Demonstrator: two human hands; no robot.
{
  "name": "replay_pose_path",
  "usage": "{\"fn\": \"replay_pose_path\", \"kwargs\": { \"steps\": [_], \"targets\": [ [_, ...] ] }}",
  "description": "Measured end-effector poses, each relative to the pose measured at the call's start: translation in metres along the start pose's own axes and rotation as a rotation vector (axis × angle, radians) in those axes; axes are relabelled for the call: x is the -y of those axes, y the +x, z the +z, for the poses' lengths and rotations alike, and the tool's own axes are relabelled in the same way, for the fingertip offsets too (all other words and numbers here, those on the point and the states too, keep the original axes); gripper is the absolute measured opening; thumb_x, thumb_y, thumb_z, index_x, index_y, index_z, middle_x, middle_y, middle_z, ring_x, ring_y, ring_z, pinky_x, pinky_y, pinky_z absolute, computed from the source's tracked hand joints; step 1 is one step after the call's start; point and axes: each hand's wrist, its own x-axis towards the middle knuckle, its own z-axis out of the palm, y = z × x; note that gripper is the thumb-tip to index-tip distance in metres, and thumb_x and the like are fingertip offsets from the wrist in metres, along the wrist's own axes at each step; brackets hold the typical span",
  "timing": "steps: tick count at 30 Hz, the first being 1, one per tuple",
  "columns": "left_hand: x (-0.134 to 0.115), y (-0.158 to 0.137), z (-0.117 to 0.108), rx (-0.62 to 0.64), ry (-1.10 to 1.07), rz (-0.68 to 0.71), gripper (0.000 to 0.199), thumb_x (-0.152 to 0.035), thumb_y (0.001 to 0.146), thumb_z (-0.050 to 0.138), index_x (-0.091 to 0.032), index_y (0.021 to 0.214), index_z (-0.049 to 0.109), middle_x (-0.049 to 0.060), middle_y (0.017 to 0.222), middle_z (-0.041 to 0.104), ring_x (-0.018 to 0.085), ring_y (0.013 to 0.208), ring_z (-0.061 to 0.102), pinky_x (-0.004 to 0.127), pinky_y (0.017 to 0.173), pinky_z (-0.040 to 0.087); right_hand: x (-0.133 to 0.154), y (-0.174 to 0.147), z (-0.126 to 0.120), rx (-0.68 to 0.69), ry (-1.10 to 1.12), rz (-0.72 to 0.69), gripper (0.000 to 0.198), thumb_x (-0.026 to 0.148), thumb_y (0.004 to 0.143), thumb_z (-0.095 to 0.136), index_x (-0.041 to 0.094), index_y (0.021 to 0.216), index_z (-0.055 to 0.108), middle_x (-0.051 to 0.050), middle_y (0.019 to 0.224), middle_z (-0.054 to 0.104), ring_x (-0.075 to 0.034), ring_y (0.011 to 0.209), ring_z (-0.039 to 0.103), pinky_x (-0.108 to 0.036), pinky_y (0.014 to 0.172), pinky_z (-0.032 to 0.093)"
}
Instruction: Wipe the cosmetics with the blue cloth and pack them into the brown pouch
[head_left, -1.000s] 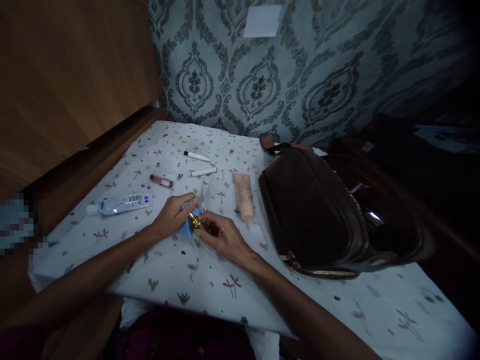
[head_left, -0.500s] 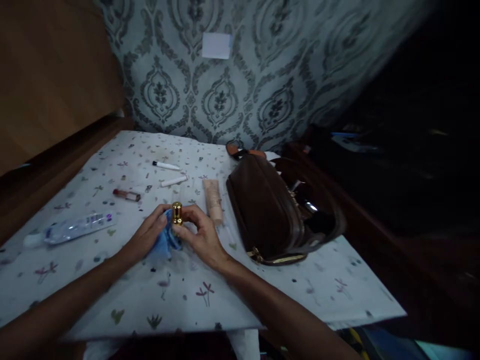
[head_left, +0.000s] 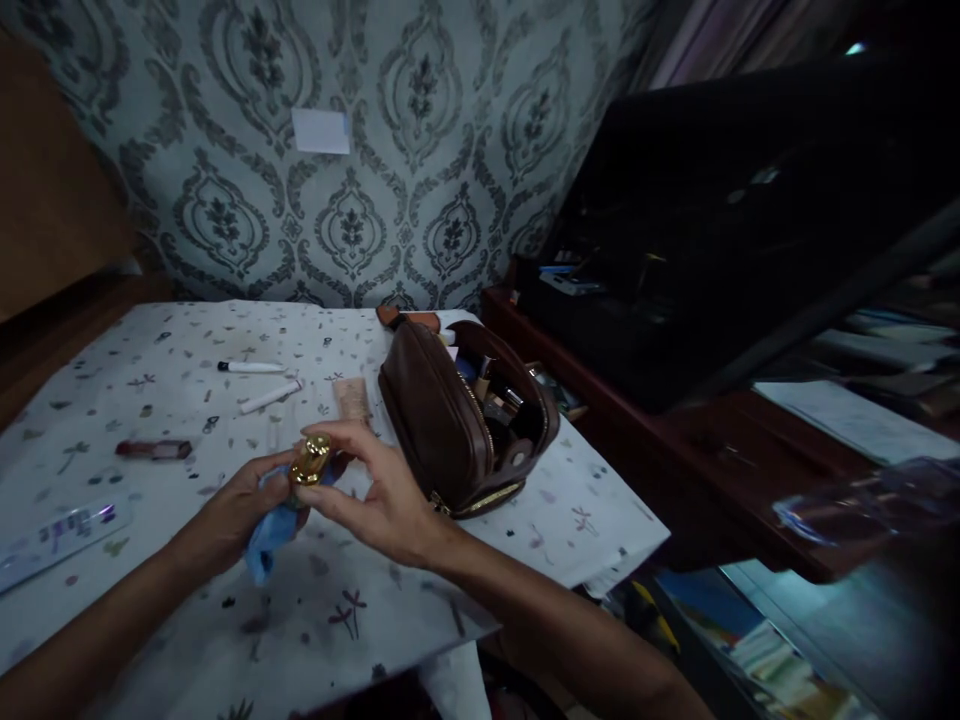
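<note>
My left hand [head_left: 231, 508] is closed around a crumpled blue cloth [head_left: 268, 540], which hangs below its fingers. A small shiny gold bottle [head_left: 310, 462] is held up between my two hands, just above the tabletop. The fingers and thumb of my right hand [head_left: 384, 492] pinch it from the right side, while the cloth in my left hand presses against its lower left. Its lower part is hidden by fingers and cloth. Behind my right hand lies a beige squeeze tube [head_left: 351, 400], partly covered by the fingers.
An unzipped brown cosmetic bag [head_left: 435, 420] full of small items stands right of my hands. Two white pens [head_left: 251, 367], a lip gloss tube [head_left: 154, 450] and a clear tube [head_left: 64, 540] lie left on the patterned tablecloth [head_left: 180, 345]. A dark screen [head_left: 720, 220] stands at right.
My view has swung to the right, bringing more of the right-hand desk into sight. The gold bottle has tipped from upright to tilted, still between both hands with the blue cloth.
</note>
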Motion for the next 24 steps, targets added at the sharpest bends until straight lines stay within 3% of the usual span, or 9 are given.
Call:
{"fn": "replay_pose_path", "kwargs": {
  "steps": [3, 8, 12, 16, 17, 19, 21, 24],
  "targets": [
    [-0.016, 0.013, 0.011, 0.169, -0.115, -0.087, 0.054, -0.072, 0.071, 0.069, -0.022, 0.091, 0.069, -0.001, 0.059, 0.053, 0.012, 0.050, 0.043, 0.024, 0.043, 0.037, 0.029, -0.006, -0.032, 0.062, -0.057, -0.047, 0.020, 0.031, 0.094, 0.062, 0.024, 0.113, 0.064, -0.004, 0.105, 0.068, -0.017, 0.092, 0.064, -0.032, 0.085, 0.054],
    [-0.035, 0.035, 0.047, 0.226, -0.089, -0.011, 0.056, -0.068, 0.073, 0.072, -0.021, 0.103, 0.070, 0.001, 0.071, 0.057, 0.013, 0.058, 0.047, 0.025, 0.050, 0.041, 0.054, -0.022, -0.073, -0.008, -0.265, -0.079, 0.025, 0.029, 0.094, 0.064, 0.024, 0.118, 0.063, -0.004, 0.107, 0.070, -0.018, 0.092, 0.067, -0.032, 0.083, 0.056],
    [-0.059, 0.050, 0.077, 0.167, 0.096, 0.115, 0.050, -0.068, 0.086, 0.057, -0.019, 0.087, 0.065, 0.001, 0.073, 0.055, 0.014, 0.060, 0.049, 0.025, 0.052, 0.042, 0.062, -0.033, -0.101, -0.158, -0.327, -0.065, 0.022, 0.031, 0.093, 0.066, 0.025, 0.114, 0.062, -0.003, 0.101, 0.071, -0.018, 0.089, 0.069, -0.032, 0.078, 0.057],
    [-0.082, 0.064, 0.093, 0.037, 0.443, 0.263, 0.042, -0.047, 0.099, 0.044, -0.019, 0.069, 0.053, -0.001, 0.069, 0.048, 0.013, 0.062, 0.048, 0.024, 0.058, 0.043, 0.066, -0.035, -0.132, -0.445, -0.305, -0.045, 0.019, 0.030, 0.089, 0.070, 0.024, 0.104, 0.060, -0.001, 0.096, 0.069, -0.016, 0.084, 0.069, -0.030, 0.077, 0.058],
    [-0.085, 0.066, 0.094, 0.033, 0.542, 0.321, 0.037, -0.042, 0.100, 0.044, -0.019, 0.074, 0.056, 0.000, 0.072, 0.052, 0.013, 0.066, 0.051, 0.024, 0.062, 0.045, 0.065, -0.035, -0.140, -0.491, -0.321, -0.031, 0.019, 0.030, 0.088, 0.071, 0.024, 0.102, 0.059, 0.000, 0.095, 0.069, -0.015, 0.083, 0.069, -0.029, 0.076, 0.058],
    [-0.088, 0.069, 0.095, 0.083, 0.742, 0.418, 0.026, -0.033, 0.100, 0.042, -0.021, 0.103, 0.065, 0.001, 0.082, 0.060, 0.014, 0.072, 0.058, 0.024, 0.066, 0.047, 0.061, -0.033, -0.153, -0.512, -0.358, -0.006, 0.018, 0.030, 0.087, 0.072, 0.024, 0.098, 0.059, 0.001, 0.091, 0.067, -0.014, 0.081, 0.068, -0.027, 0.074, 0.057],
    [-0.086, 0.070, 0.094, 0.164, 0.923, 0.493, 0.038, -0.029, 0.102, 0.038, -0.025, 0.135, 0.054, 0.002, 0.089, 0.065, 0.013, 0.067, 0.059, 0.022, 0.059, 0.046, 0.054, -0.032, -0.163, -0.474, -0.402, 0.013, 0.018, 0.031, 0.087, 0.071, 0.023, 0.097, 0.058, 0.001, 0.088, 0.066, -0.014, 0.078, 0.066, -0.027, 0.072, 0.056],
    [-0.079, 0.069, 0.091, 0.198, 1.074, 0.584, 0.043, -0.026, 0.104, 0.034, -0.029, 0.146, 0.044, 0.003, 0.095, 0.067, 0.012, 0.059, 0.057, 0.020, 0.049, 0.041, 0.042, -0.033, -0.172, -0.398, -0.487, 0.027, 0.017, 0.031, 0.089, 0.068, 0.022, 0.099, 0.057, 0.001, 0.087, 0.065, -0.014, 0.077, 0.065, -0.027, 0.070, 0.054]
  ]
}}
